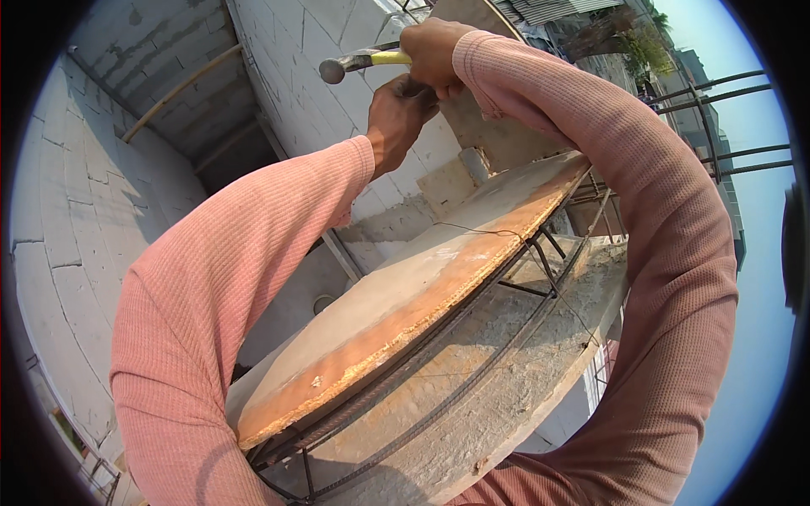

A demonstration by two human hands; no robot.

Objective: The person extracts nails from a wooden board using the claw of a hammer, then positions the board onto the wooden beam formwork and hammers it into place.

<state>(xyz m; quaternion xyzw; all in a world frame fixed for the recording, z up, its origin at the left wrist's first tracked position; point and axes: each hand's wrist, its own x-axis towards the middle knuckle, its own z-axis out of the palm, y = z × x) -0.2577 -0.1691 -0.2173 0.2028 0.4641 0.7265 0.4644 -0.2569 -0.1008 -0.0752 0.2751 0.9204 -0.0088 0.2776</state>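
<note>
My right hand (pixel 432 52) grips the yellow handle of a hammer (pixel 354 62) near the top of the view; its steel head points left, in front of a white block wall (pixel 312 93). Just below it, my left hand (pixel 396 118) is closed with its fingertips pinched against the wall, right under the hammer; whether it holds anything small is hidden. Both arms wear pink ribbed sleeves. Below the hands a plywood board (pixel 422 287) smeared with cement leans against the wall.
A steel rebar cage (pixel 472 337) runs along a rough concrete beam (pixel 506 379) under the board. A thin wire (pixel 472 229) lies across the board. More rebar (pixel 726 126) sticks out at the right, with distant buildings and sky beyond. A block-walled room opens far below at left.
</note>
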